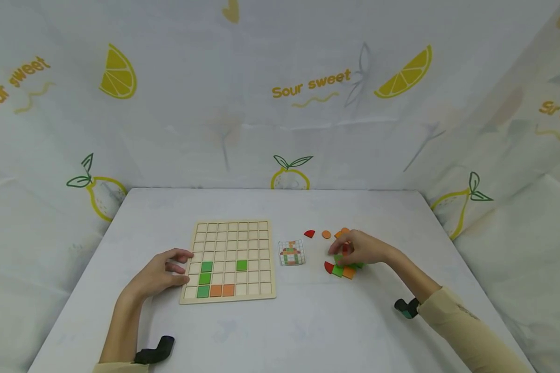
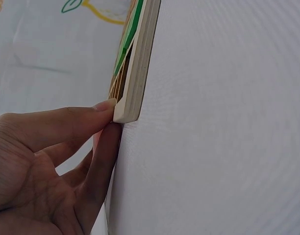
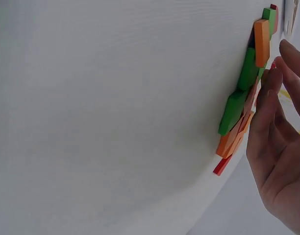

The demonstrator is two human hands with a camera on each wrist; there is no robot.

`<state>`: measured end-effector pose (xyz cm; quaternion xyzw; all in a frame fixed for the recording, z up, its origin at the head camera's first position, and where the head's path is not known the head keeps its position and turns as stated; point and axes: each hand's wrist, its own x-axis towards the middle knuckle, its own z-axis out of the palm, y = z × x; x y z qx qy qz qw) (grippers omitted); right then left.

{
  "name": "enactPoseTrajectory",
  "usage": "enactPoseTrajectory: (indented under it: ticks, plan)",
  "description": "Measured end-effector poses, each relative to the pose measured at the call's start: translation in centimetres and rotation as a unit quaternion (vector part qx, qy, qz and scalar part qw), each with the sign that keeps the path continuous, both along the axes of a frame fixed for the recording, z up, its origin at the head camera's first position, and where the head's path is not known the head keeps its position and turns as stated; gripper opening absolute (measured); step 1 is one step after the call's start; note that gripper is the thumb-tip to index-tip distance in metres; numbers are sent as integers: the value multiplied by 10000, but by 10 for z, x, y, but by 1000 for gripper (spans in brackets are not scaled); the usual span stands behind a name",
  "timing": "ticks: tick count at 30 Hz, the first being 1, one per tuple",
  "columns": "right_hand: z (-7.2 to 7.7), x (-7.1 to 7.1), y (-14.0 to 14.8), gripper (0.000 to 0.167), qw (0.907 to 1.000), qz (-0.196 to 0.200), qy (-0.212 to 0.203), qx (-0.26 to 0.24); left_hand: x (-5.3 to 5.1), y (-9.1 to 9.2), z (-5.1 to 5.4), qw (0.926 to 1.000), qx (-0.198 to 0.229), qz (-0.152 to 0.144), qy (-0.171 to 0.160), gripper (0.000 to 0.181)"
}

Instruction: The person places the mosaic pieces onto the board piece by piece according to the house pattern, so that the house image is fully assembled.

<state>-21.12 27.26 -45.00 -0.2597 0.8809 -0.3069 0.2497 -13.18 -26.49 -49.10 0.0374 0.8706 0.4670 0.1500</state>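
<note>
On the table lies a wooden grid board [image 1: 227, 299] holding several green and orange square tiles. My left hand [image 1: 161, 272] touches its left rim; the left wrist view shows the thumb [image 2: 105, 105] at a corner of the board [image 2: 133, 105]. Above a pile of coloured wooden pieces [image 1: 349, 272], my right hand [image 1: 361, 247] reaches down with fingers bent and parted. The right wrist view shows the right hand [image 3: 282, 152] beside green blocks [image 3: 233, 110] and orange blocks [image 3: 262, 44]. No piece is clearly held, and the fingers hide part of the pile.
A pattern card [image 1: 291, 253] with a small coloured figure lies between board and pile. Behind the pile are a red wedge piece [image 1: 309, 233] and an orange round piece [image 1: 326, 234]. A printed white cloth [image 1: 242, 124] hangs behind the table.
</note>
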Motion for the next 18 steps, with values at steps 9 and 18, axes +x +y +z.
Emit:
enactPoseTrajectory:
  ticks: [9, 18]
  plan:
    - [-14, 1, 9, 24, 9996, -172, 200, 138, 0, 0, -1, 10000, -40, 33, 5, 61]
    - [-16, -2, 13, 23, 9996, -135, 249, 21, -2, 1, -1, 10000, -67, 52, -11, 60]
